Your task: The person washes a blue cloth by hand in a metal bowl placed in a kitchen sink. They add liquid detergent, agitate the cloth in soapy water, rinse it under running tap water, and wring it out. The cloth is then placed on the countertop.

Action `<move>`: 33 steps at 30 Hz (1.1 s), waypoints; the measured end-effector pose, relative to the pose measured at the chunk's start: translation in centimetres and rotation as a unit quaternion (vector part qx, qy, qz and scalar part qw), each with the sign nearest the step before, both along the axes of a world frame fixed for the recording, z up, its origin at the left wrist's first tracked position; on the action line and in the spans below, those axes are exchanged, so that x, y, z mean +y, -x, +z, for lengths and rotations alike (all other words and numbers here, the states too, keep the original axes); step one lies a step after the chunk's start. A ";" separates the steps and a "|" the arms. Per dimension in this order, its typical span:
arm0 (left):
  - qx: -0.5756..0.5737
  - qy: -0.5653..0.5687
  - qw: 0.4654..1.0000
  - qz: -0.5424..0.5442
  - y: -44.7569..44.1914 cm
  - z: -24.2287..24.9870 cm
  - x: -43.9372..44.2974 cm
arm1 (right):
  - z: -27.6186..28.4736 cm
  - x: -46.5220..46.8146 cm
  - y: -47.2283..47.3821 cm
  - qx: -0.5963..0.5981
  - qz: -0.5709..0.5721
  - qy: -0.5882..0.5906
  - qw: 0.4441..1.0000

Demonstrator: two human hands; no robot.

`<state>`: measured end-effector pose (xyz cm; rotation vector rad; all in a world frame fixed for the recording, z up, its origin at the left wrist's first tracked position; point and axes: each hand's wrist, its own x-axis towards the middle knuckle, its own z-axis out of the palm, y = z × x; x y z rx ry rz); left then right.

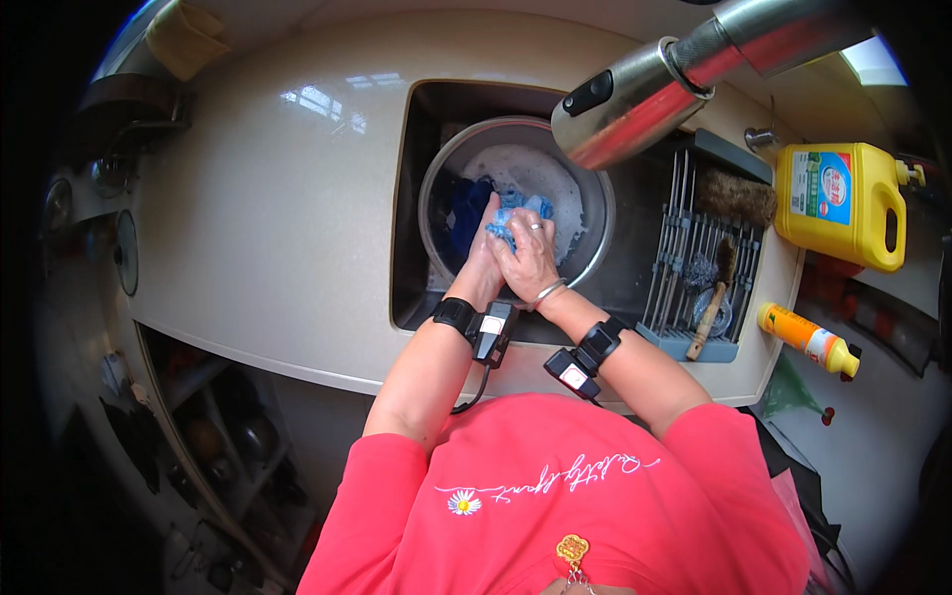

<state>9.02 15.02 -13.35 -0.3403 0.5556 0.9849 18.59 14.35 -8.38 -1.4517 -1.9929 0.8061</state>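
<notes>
A round metal basin (606, 216) with foamy water stands in the dark sink (416, 149). Over it my hands are pressed together around a bunched light-blue patterned cloth (537, 204). My right hand (529, 256) grips it from above, fingers curled. My left hand (485, 249) lies along its left side, palm against the cloth, thumb hidden or partly covered. Dark-blue fabric (467, 212) lies in the water to the left of my left hand. White suds (524, 163) float towards the far side of the basin.
A metal faucet head (632, 104) hangs over the basin's upper right. Right of the basin, a rack (662, 268) holds a wooden-handled brush (710, 320) and metal scourers (700, 271). A yellow jug (840, 204) and an orange-yellow bottle (807, 338) are at the right. Pale countertop (260, 223) extends left.
</notes>
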 end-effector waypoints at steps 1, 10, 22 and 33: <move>0.052 0.003 0.999 0.007 -0.1 -0.4 0.0 | -0.2 0.2 0.3 -0.012 -0.013 0.013 1.000; 0.324 0.046 0.945 -0.006 -2.0 -0.1 2.5 | -3.6 6.0 -1.2 0.079 -0.211 0.238 0.945; 0.706 -0.323 0.196 -0.600 2.2 -1.0 -1.3 | -6.9 9.6 -6.6 -0.254 0.094 0.142 0.952; 0.601 -0.072 0.765 -0.220 1.0 1.5 2.2 | -6.7 5.3 -3.7 -0.036 -0.032 0.129 0.991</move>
